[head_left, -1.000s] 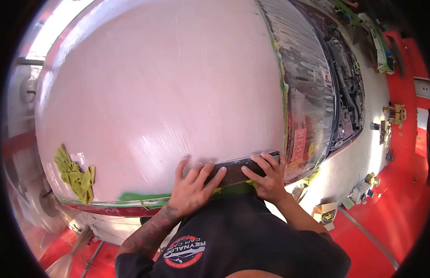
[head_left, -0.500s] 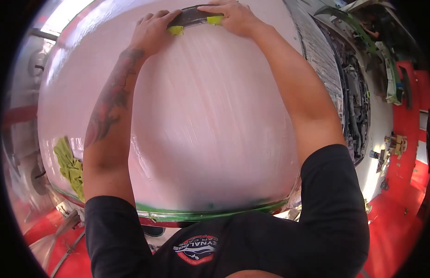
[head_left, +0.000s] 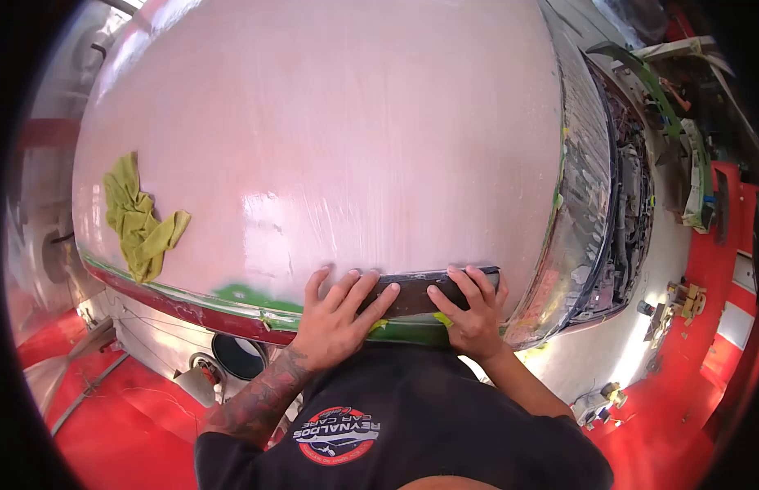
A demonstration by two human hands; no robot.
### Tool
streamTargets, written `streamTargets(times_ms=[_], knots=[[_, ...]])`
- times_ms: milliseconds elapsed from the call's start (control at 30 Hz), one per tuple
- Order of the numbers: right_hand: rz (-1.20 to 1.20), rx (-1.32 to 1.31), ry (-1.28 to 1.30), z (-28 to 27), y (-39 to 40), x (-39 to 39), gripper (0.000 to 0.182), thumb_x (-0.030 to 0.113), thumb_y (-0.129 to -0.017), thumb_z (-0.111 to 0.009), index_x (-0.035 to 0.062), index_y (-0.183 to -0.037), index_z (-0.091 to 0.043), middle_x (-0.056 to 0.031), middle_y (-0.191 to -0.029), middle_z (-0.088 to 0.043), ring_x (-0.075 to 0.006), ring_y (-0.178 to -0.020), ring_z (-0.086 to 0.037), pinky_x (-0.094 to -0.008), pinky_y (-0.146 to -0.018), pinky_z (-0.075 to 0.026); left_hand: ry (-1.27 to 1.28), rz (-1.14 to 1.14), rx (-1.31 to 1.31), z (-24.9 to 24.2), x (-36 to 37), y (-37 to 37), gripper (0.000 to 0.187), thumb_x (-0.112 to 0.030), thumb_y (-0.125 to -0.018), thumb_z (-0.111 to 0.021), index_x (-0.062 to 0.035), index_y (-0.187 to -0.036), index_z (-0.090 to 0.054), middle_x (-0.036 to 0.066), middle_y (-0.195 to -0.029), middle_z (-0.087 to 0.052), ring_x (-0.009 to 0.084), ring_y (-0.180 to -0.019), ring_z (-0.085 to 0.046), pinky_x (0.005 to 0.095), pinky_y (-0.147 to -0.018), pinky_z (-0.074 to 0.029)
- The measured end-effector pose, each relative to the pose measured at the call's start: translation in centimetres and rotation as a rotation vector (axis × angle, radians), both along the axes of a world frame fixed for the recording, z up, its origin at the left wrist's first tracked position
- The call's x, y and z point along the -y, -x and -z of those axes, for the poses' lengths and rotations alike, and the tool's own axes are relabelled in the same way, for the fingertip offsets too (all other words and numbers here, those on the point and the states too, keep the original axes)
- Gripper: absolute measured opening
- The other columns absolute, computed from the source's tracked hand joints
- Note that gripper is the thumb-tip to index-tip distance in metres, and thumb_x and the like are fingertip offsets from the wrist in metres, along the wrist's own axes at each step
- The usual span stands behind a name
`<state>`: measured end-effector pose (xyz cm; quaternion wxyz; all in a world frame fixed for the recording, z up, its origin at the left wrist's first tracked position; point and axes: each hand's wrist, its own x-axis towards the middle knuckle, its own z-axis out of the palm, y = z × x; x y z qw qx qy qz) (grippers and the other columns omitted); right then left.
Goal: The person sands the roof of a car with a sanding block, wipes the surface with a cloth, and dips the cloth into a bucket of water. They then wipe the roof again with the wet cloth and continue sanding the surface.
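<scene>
A long dark sanding block [head_left: 414, 297] lies flat along the near edge of a pale pinkish car roof [head_left: 355, 147]. At its left end is my left hand [head_left: 334, 322], fingers over the top and thumb along the near side. The other end is gripped by my right hand [head_left: 475, 321], its fingers bent over the block. Bits of yellow-green sandpaper [head_left: 443, 319] show at the block's near side. The underside of the block is hidden. Wet-looking streaks and shiny patches mark the roof.
A crumpled olive-green cloth [head_left: 141, 220] lies on the roof at left. Green and dark red strips [head_left: 191, 314] run along the roof's near edge. Plastic-like film covers the windshield [head_left: 580, 204] at right. A dark bucket [head_left: 238, 357] stands on the red floor [head_left: 134, 416] below.
Both hands have drawn the sanding block from the far part of the roof back to the near edge, close to my body. The view has shifted, and more of the cloth shows.
</scene>
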<state>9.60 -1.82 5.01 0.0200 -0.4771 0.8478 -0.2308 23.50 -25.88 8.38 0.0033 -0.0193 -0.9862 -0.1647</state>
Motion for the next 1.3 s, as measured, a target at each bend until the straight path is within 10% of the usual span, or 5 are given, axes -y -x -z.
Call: streamTargets(times_ms=[400, 467, 667, 967, 1300], knots=[[-0.171, -0.324, 0.128, 3.4, 26.4, 37.0, 0.059, 0.011, -0.090, -0.063, 0.0399, -0.142, -0.063, 0.0024, -0.147, -0.056, -0.0191, -0.139, -0.047, -0.0635, -0.109, -0.034, 0.266, -0.299, -0.284, 2.8, 31.5, 20.3, 0.062, -0.007, -0.088, -0.065, -0.0221, -0.148, -0.057, 0.006, -0.145, -0.059, 0.0334, -0.133, -0.053, 0.0462, -0.117, -0.035], [-0.139, -0.170, 0.069, 0.6, 27.0, 39.5, 0.046, 0.020, -0.095, -0.061, 0.0330, -0.140, -0.066, -0.0071, -0.146, -0.059, -0.0293, -0.138, -0.050, -0.0576, -0.112, -0.037, 0.259, -0.334, -0.279, 3.0, 34.6, 22.7, 0.063, -0.008, -0.089, -0.065, -0.0242, -0.149, -0.056, 0.006, -0.148, -0.057, 0.0336, -0.137, -0.050, 0.0466, -0.119, -0.033], [-0.152, -0.174, 0.060, 0.9, 20.1, 31.3, 0.060, 0.005, -0.089, -0.063, 0.0344, -0.141, -0.065, 0.0000, -0.146, -0.056, -0.0227, -0.138, -0.048, -0.0609, -0.111, -0.031, 0.097, -0.345, -0.283, 2.0, 26.3, 15.5, 0.059, -0.012, -0.085, -0.069, -0.0237, -0.142, -0.063, 0.002, -0.141, -0.061, 0.0294, -0.133, -0.052, 0.0467, -0.114, -0.035], [-0.155, -0.017, -0.022, -1.1, -1.9, 5.1, 0.043, 0.019, -0.087, -0.068, 0.0343, -0.127, -0.074, -0.0006, -0.141, -0.060, -0.0232, -0.135, -0.048, -0.0633, -0.113, -0.023, -0.017, -0.247, -0.037, -0.2, 2.0, -5.7, 0.074, -0.010, -0.068, -0.075, -0.0242, -0.140, -0.065, 0.005, -0.141, -0.058, 0.0255, -0.127, -0.056, 0.0607, -0.119, -0.023], [-0.315, -0.242, 0.121, 0.6, 18.2, 26.6, 0.058, 0.003, -0.082, -0.066, 0.0334, -0.131, -0.071, -0.0002, -0.137, -0.060, -0.0223, -0.131, -0.052, -0.0594, -0.105, -0.035, 0.133, -0.266, -0.220, 0.7, 21.5, 11.2, 0.064, -0.014, -0.083, -0.075, -0.0187, -0.146, -0.061, 0.008, -0.136, -0.062, 0.0287, -0.119, -0.056, 0.0467, -0.113, -0.035]])
